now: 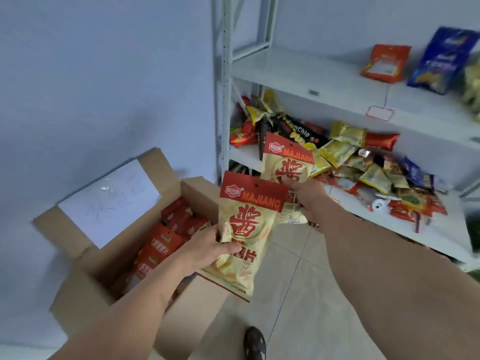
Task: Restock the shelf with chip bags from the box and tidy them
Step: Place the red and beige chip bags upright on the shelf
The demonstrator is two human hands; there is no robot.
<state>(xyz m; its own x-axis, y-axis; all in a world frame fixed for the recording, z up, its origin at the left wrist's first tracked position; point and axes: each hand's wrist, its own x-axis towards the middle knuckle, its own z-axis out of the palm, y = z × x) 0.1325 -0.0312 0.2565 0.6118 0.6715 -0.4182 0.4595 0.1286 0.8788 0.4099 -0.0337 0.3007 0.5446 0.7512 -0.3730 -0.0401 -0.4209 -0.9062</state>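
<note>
My left hand (207,249) grips a cream and red MAJIANG chip bag (246,224) by its lower left side, above the right edge of the open cardboard box (85,279). My right hand (307,197) holds a second, identical MAJIANG bag (285,165) upright in front of the lower shelf. Several red chip bags (168,235) lie inside the box. The white metal shelf (298,74) stands to the right; its upper board bears an orange bag (385,62) and a blue bag (441,59).
The lower shelf board (441,235) carries a loose heap of mixed snack packets (363,165). A white sheet of paper (109,201) is stuck on the box's raised flap. A foot in a dark shoe (254,342) stands on the tiled floor. The wall lies behind the box.
</note>
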